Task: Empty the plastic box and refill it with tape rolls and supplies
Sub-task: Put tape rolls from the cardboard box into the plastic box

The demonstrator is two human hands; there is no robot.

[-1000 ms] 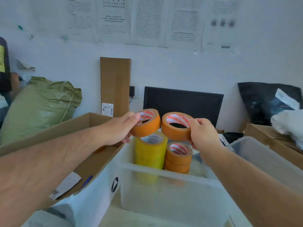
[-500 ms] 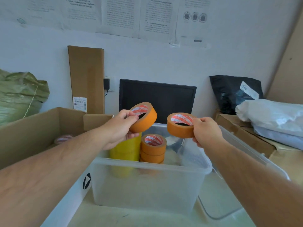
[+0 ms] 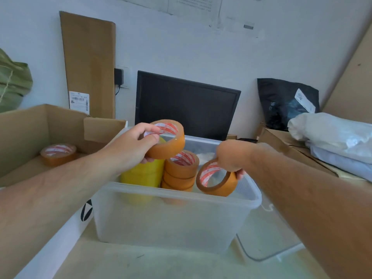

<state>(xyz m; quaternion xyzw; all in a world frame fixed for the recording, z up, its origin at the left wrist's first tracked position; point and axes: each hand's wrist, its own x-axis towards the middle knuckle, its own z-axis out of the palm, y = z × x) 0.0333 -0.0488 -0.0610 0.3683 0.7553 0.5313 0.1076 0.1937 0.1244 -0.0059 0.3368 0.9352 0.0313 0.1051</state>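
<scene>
A clear plastic box (image 3: 173,218) stands in front of me. Inside it are a stack of yellow tape rolls (image 3: 143,174) and a stack of orange tape rolls (image 3: 181,170). My left hand (image 3: 130,148) grips an orange tape roll (image 3: 171,146) above the yellow stack. My right hand (image 3: 231,156) holds another orange tape roll (image 3: 217,182) tilted on edge, low inside the box on its right side, beside the orange stack.
An open cardboard box (image 3: 30,127) at the left holds one more orange roll (image 3: 58,154). The box's clear lid (image 3: 267,246) lies at the right. Behind stand a black monitor (image 3: 185,105), a cardboard sheet (image 3: 88,57), a black bag (image 3: 285,101) and white bundles (image 3: 332,135).
My right hand has lowered its orange roll from above the box down into its right side and tipped it on edge. My left hand has stayed above the yellow stack with its roll.
</scene>
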